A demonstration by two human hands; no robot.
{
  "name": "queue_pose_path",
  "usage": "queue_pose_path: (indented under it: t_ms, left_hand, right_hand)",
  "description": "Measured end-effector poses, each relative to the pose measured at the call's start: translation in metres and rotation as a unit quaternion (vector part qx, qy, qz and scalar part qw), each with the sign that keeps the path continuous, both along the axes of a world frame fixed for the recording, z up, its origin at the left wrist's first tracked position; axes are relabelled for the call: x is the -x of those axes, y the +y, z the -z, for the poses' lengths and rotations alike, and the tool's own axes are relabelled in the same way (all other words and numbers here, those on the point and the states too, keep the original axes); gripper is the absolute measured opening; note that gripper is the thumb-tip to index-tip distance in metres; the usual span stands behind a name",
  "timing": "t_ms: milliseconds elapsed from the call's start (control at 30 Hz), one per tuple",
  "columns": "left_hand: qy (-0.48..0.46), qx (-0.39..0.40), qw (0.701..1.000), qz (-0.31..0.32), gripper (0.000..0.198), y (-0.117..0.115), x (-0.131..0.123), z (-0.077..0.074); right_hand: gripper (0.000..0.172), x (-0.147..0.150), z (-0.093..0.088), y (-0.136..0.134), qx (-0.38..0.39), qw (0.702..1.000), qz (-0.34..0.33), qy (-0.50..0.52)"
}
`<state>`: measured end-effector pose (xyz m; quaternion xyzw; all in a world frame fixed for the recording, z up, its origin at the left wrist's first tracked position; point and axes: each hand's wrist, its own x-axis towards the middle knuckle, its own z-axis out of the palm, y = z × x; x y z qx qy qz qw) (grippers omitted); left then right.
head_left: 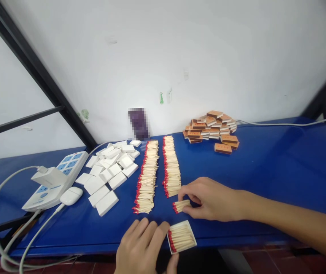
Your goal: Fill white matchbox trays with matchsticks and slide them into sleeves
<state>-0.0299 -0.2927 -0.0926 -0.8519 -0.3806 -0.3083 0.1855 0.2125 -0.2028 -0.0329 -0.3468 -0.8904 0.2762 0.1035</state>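
My left hand grips a small white matchbox tray by its left side at the table's front edge. Red-headed matches lie side by side in that tray. Just above it, my right hand pinches a small bunch of matches, heads pointing left, near the blue tabletop. Beyond my hands run two long rows of matches, a left row and a right row, their red heads on the left. The bunch is close to the near end of the right row.
White matchbox trays lie heaped at the left. Orange-brown matchboxes are piled against the wall at the right. A power strip with a charger, cables and a white earbud case occupies the far left. A pixelated purple object leans on the wall.
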Motion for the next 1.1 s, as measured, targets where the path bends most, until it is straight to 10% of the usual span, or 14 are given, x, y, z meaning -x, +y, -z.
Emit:
queue_pose_path:
  t_ms: [1100]
  left_hand:
    - [-0.016,0.04,0.999,-0.004,0.026,-0.005,-0.002,-0.003]
  right_hand:
    - [0.017,-0.008,0.006,0.001,-0.142,0.987,-0.071,0.035]
